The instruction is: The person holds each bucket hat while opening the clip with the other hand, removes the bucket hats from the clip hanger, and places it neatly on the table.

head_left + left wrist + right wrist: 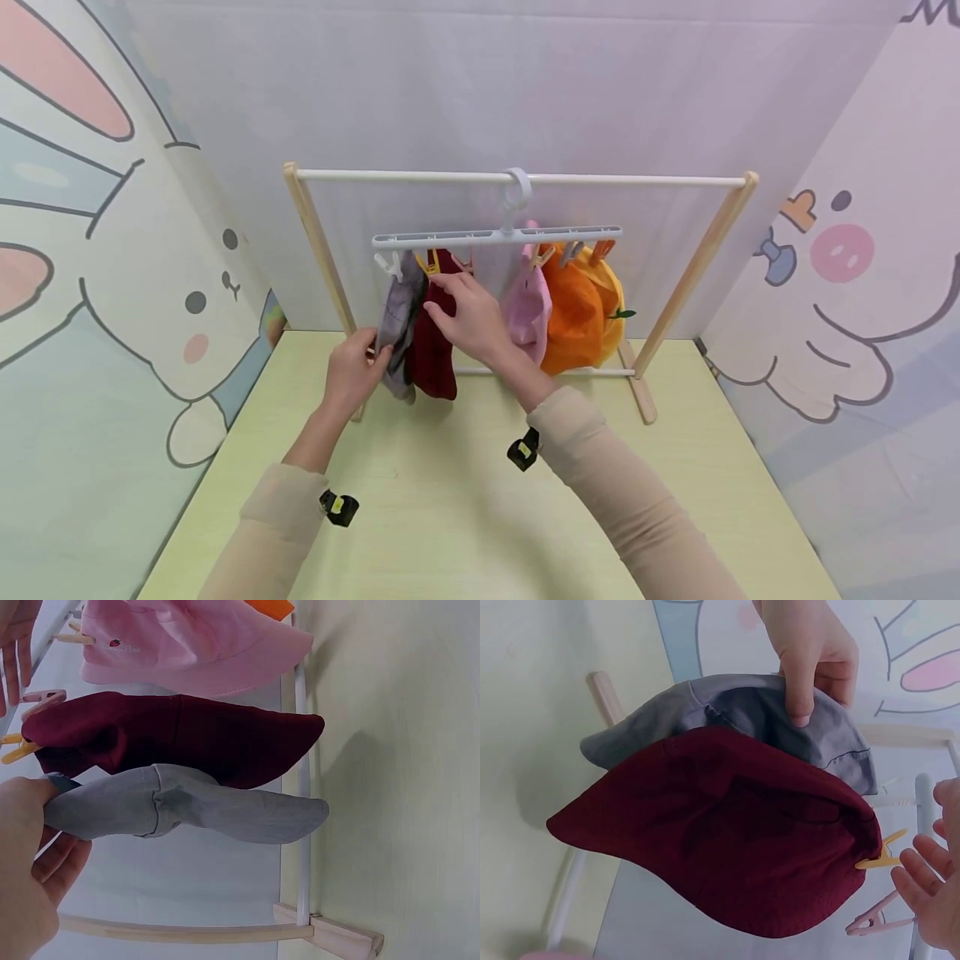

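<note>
A grey bucket hat (120, 802) is pinched by my left hand (352, 371), thumb on one side and fingers on the other, below the left end of the grey hanger (450, 239). Beside it a dark red bucket hat (735, 832) hangs from a yellow clip (883, 855). My right hand (476, 321) is raised in front of the dark red hat, fingers loosely extended near the yellow clip and holding nothing. A white clip (389, 265) is at the hanger's left end, close over the grey hat.
A pink hat (195, 645), an orange hat (573, 317) and a yellow hat (615, 287) hang at the hanger's right half. The hanger hooks over the white rod (637, 179) of a wooden-legged rack (693, 279), standing on a pale tabletop (450, 500) between printed walls.
</note>
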The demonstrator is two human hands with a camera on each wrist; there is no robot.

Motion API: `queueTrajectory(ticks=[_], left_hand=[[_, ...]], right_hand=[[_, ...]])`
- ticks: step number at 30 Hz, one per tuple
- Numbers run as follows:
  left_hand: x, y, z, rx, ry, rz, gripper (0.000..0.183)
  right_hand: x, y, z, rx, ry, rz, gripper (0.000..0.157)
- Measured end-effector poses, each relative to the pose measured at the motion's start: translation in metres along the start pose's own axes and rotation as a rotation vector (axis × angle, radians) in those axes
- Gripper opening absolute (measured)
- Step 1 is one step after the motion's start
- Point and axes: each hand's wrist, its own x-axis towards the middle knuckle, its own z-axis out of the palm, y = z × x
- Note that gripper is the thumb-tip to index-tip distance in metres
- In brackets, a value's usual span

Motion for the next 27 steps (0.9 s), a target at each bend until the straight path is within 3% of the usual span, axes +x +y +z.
queueTrajectory(ticks=[16,27], left_hand=[[-0.017,0.008,-0.002,-0.017,0.012,0.058,0.015],[-0.025,0.018,0.001,-0.017,0.040,0.121,0.014]], right_hand=[[0.006,-0.019,0.003,0.036,-0.011,-0.013,0.037],[0.005,-0.025,0.006,0.000,-0.016,-0.017,0.039]])
